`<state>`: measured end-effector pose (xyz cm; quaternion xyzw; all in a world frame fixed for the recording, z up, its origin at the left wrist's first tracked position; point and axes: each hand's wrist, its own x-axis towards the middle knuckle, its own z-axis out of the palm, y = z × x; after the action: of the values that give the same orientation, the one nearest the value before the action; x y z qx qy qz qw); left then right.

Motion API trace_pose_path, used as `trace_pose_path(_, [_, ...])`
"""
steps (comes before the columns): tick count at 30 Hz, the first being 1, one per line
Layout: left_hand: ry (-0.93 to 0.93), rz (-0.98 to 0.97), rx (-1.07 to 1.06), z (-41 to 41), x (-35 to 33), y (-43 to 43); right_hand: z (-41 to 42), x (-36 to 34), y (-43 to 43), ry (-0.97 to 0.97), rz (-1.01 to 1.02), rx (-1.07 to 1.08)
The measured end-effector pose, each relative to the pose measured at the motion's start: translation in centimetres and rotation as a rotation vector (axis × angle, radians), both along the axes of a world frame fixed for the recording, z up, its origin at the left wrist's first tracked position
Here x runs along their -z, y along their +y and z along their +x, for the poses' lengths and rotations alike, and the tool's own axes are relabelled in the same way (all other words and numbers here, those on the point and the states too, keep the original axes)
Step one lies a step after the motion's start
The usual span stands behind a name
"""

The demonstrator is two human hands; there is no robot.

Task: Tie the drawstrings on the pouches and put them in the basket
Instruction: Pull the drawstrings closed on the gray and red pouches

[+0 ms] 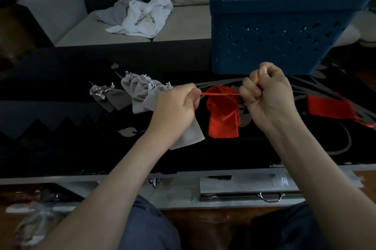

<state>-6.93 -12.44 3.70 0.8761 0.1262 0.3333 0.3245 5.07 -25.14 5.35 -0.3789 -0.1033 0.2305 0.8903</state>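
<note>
A red pouch (222,115) hangs between my two hands above the dark table (61,127), its neck gathered. My left hand (176,109) grips the left end of its red drawstring (218,94). My right hand (266,95) grips the right end, and the cord runs taut between the fists. A second red pouch (329,108) lies flat on the table to the right. Several grey pouches (140,92) lie in a row to the left, one partly under my left wrist. The blue basket (284,26) stands at the back right of the table.
A sofa (183,32) behind the table carries a heap of white and grey cloth (140,15). A drawer with a metal handle (270,196) sits below the table's front edge. Crumpled plastic wrap (36,223) lies at the lower left near my knee.
</note>
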Motion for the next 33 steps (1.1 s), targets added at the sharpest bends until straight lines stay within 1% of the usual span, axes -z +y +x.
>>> trace_pose_path(3, [-0.026,-0.188,0.036,-0.2,-0.5,0.1,-0.5,0.3,0.2,-0.138,-0.092,-0.086])
trace_pose_path(5, [-0.042,-0.291,0.074,-0.3,-0.9,0.0,-1.1,0.6,0.4,-0.294,-0.184,-0.139])
trace_pose_path(8, [-0.075,-0.323,0.156,-0.4,-1.3,-0.7,-1.6,0.8,0.4,-0.571,-0.401,-0.233])
trace_pose_path(10, [-0.104,-0.310,0.208,-0.5,-1.5,-1.1,-1.8,0.7,0.4,-0.717,-0.512,-0.308])
trace_pose_path(11, [-0.119,-0.312,0.223,-0.5,-1.6,-1.2,-2.0,0.6,0.4,-0.760,-0.538,-0.329])
trace_pose_path(12, [-0.134,-0.317,0.229,-0.5,-1.8,-1.2,-2.1,0.7,0.4,-0.775,-0.532,-0.336])
trace_pose_path(14, [-0.153,-0.317,0.217,-0.5,-1.9,-1.1,-2.4,0.8,0.4,-0.747,-0.468,-0.363])
trace_pose_path(18, [-0.152,-0.269,0.120,-0.3,-1.6,-1.0,-2.6,0.9,0.6,-0.726,-0.410,-0.427])
trace_pose_path(21, [-0.189,-0.173,0.016,-0.1,-1.4,-1.0,-2.7,0.7,0.7,-0.724,-0.403,-0.392])
trace_pose_path(23, [-0.212,-0.131,-0.015,0.0,-1.3,-1.0,-2.9,0.7,0.7,-0.714,-0.384,-0.341])
trace_pose_path(29, [-0.053,-0.238,0.056,0.3,-0.8,-1.4,-3.0,0.8,0.7,-0.686,-0.367,-0.197])
trace_pose_path(33, [0.004,-0.264,0.106,0.4,-0.4,-1.1,-2.8,1.1,0.8,-0.783,-0.455,-0.093])
